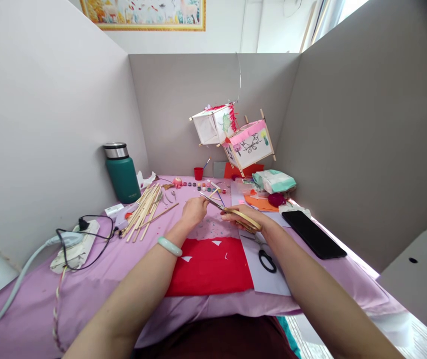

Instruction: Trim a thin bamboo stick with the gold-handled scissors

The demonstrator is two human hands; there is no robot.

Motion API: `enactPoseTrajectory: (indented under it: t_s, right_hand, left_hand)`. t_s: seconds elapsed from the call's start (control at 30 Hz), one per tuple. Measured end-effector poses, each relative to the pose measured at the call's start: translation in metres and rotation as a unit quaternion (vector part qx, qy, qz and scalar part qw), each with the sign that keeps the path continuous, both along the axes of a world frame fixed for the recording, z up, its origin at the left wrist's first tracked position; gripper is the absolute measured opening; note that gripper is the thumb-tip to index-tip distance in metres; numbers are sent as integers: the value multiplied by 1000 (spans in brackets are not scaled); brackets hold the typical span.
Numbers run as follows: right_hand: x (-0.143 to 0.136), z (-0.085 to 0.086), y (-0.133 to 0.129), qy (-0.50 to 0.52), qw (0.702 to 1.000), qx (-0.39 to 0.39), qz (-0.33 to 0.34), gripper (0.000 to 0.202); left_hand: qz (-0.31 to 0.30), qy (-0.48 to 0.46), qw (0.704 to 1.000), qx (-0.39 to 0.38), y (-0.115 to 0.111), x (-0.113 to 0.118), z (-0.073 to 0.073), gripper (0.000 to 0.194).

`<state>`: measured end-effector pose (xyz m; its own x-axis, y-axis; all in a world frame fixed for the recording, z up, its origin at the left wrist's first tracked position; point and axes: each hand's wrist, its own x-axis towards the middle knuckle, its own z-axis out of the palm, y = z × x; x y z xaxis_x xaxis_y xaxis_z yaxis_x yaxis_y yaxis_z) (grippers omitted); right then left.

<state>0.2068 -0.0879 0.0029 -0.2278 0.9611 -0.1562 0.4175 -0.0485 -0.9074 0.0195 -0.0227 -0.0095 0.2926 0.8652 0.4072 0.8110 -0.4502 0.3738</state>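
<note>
Right hand (247, 210) gripping gold-handled scissors (250, 221), blades aimed at left hand (194, 212), over the surface (89, 296) just beyond the red sheet (213, 271). Left fingers bunched near the tips; can't tell what they pinch. Looks like a trimming step; white scraps (216, 243) on red. Next snip calls for steady left fingers, clear of the blades.

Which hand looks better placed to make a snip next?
Probably the right hand: it grips the gold-handled scissors, whose blades point toward the left hand. Whether the left hand holds anything is too small to tell.
</note>
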Motion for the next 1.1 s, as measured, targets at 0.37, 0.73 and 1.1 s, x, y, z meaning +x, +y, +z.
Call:
enactPoseTrajectory:
  t_s: [0.37, 0.73, 1.1]
  right_hand:
    - [1, 2, -3, 4, 1000, -8, 11, 44]
    - [0, 1, -2, 1, 1000, -5, 3, 46]
    - [2, 1, -2, -5, 1000, -3, 6, 46]
  left_hand:
    - [-76, -199, 936, -280, 3, -9, 12, 26]
    - [-37, -48, 996, -65, 1, -3, 7, 31]
    - [-30, -24, 998, -41, 1, -1, 6, 28]
